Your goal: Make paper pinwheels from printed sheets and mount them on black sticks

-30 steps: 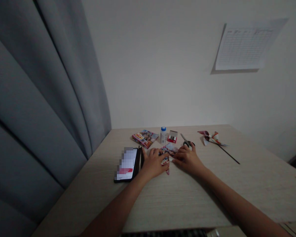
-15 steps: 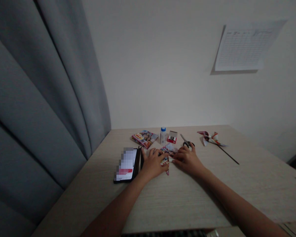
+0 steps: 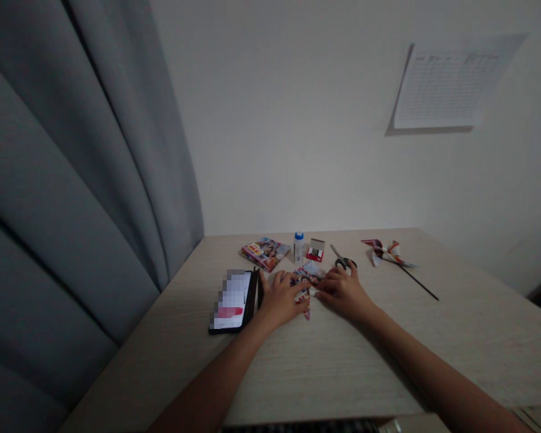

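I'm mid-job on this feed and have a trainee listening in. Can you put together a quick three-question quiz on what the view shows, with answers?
1. What lies under the fingers of the left hand?
2. True or false: the blue-capped bottle is lying on its side.
3. Which of these is farthest to the right on the table?
A) the scissors
B) the pinwheel
C) the small red box

Key:
1. A piece of printed paper.
2. False; it stands upright.
3. B.
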A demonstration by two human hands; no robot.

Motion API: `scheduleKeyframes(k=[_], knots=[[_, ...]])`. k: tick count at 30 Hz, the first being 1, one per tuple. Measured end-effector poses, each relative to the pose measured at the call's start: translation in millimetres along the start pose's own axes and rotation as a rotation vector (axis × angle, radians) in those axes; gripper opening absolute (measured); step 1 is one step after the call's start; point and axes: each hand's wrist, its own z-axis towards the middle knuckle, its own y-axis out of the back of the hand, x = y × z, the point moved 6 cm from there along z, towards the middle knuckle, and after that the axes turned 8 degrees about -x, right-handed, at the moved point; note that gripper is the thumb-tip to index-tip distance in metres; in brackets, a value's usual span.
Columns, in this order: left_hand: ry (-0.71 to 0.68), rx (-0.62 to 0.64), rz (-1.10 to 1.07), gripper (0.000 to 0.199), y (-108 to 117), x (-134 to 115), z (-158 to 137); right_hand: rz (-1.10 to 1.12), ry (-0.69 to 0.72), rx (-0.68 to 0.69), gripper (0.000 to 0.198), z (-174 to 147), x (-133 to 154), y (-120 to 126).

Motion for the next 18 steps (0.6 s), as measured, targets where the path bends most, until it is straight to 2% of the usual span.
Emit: scheduleKeyframes(k=[11, 18], knots=[[0.037, -0.004, 0.019, 0.06, -4.1, 4.8, 0.7, 0.009, 0.001, 0.017, 0.019, -0.1, 1.1, 1.3], [0.036, 0.023, 0.015, 0.056, -2.4, 5.1, -0.5, 0.015, 0.012, 0.021, 0.021, -0.1, -0.5, 1.7]])
